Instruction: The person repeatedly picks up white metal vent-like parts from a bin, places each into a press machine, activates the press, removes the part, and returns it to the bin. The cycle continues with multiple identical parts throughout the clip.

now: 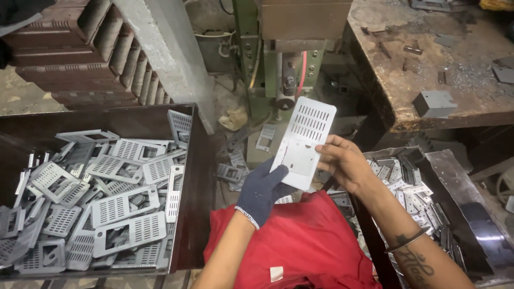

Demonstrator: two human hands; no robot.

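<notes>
I hold a flat grey metal plate with rows of vent slots upright in front of me. My left hand, in a dark knitted glove, grips the plate's lower left edge. My right hand, bare, pinches its right edge. The plate hangs above my red-clothed lap, in front of a green press machine.
A dark metal bin at my left is full of several similar slotted plates. At my right a tray holds small metal offcuts. A worn workbench stands at the upper right. Loose plates lie on the floor by the machine.
</notes>
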